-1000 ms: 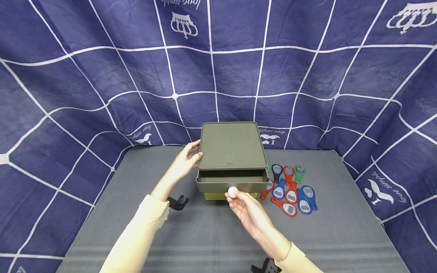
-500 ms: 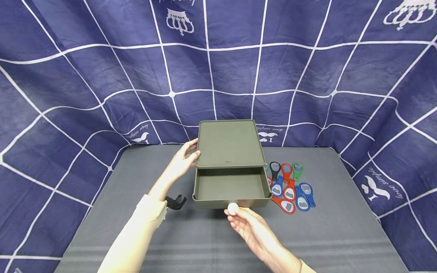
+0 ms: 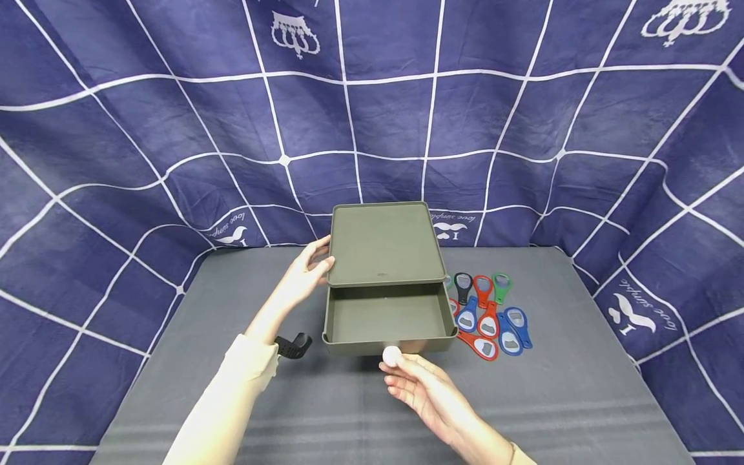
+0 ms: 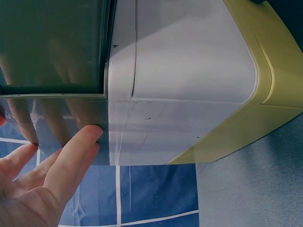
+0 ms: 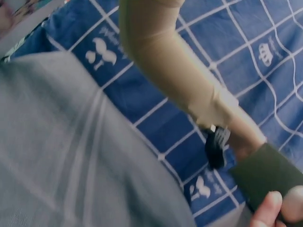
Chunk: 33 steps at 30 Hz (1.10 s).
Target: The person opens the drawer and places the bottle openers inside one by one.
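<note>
A square olive-green drawer box (image 3: 386, 242) stands on the grey table. Its upper drawer (image 3: 386, 316) is pulled out toward me, with a bare floor showing inside. My right hand (image 3: 427, 397) pinches the round white knob (image 3: 392, 356) on the drawer front between thumb and fingers. In the right wrist view, the thumb (image 5: 267, 209) shows beside that knob at the lower right corner. My left hand (image 3: 303, 276) rests on the left side of the box, its fingers extended. The left wrist view shows fingertips (image 4: 92, 132) against the box's shiny side wall.
Right of the box lie several bottle openers (image 3: 488, 326) in red, blue, black and green. A grid-patterned navy cloth (image 3: 383, 116) hangs behind and around the grey table (image 3: 558, 400). A black strap (image 3: 293, 346) shows at my left wrist.
My right hand has drawn the upper drawer out toward me by its knob, most of it in the first half second. The left hand has kept its place on the box.
</note>
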Each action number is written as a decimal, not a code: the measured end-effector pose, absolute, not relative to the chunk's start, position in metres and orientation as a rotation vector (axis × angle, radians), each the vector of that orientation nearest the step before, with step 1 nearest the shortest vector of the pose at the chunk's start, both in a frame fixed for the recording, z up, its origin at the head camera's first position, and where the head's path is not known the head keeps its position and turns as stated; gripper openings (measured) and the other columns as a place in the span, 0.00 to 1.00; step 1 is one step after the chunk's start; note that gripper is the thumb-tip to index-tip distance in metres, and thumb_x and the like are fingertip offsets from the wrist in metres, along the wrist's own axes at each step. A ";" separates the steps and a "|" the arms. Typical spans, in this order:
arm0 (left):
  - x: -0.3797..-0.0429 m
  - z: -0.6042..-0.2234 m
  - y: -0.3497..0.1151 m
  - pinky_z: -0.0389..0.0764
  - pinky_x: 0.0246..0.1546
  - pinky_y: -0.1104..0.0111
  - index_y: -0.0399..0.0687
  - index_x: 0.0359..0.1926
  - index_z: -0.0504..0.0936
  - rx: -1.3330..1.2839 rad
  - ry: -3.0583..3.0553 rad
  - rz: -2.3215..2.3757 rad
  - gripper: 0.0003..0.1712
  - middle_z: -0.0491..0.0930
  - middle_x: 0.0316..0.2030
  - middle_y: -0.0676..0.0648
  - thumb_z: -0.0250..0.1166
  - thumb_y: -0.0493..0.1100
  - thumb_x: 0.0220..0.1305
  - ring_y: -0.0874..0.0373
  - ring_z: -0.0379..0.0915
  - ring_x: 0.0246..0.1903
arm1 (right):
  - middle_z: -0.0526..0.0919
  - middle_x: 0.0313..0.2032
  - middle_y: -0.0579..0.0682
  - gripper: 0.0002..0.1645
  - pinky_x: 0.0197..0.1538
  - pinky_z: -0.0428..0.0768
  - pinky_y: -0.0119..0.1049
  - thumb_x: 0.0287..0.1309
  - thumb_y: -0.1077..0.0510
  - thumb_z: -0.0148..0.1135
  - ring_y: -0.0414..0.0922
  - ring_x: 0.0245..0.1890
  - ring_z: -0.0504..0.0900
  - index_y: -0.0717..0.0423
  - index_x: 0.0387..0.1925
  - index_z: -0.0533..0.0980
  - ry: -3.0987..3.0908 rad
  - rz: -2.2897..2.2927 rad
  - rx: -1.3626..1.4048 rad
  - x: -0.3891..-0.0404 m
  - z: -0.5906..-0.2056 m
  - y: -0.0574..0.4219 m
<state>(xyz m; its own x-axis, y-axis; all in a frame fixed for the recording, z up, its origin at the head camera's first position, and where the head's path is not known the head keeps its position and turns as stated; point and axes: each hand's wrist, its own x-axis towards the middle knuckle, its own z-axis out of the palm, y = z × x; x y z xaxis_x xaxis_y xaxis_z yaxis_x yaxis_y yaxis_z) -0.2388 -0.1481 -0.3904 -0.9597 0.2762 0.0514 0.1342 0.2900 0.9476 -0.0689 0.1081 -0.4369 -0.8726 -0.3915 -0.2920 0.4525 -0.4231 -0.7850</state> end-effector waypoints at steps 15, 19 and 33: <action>-0.239 -0.393 -0.148 0.77 0.58 0.47 0.44 0.76 0.53 0.391 2.453 1.724 0.32 0.58 0.72 0.31 0.50 0.42 0.76 0.35 0.64 0.66 | 0.86 0.37 0.43 0.09 0.44 0.84 0.28 0.66 0.57 0.60 0.36 0.38 0.85 0.57 0.44 0.76 2.016 -2.097 0.429 -0.100 -0.496 0.244; -0.239 -0.393 -0.149 0.77 0.58 0.46 0.43 0.76 0.53 0.388 2.459 1.728 0.32 0.58 0.72 0.31 0.49 0.41 0.76 0.35 0.64 0.67 | 0.84 0.32 0.37 0.06 0.39 0.85 0.26 0.64 0.59 0.61 0.33 0.34 0.84 0.56 0.41 0.77 2.196 -2.110 0.522 -0.118 -0.501 0.282; -0.238 -0.395 -0.149 0.77 0.59 0.46 0.43 0.76 0.53 0.390 2.447 1.739 0.32 0.58 0.71 0.31 0.49 0.41 0.76 0.35 0.64 0.66 | 0.84 0.26 0.51 0.23 0.31 0.74 0.31 0.58 0.51 0.66 0.41 0.27 0.78 0.69 0.45 0.78 2.806 -1.425 0.994 -0.155 -0.513 0.325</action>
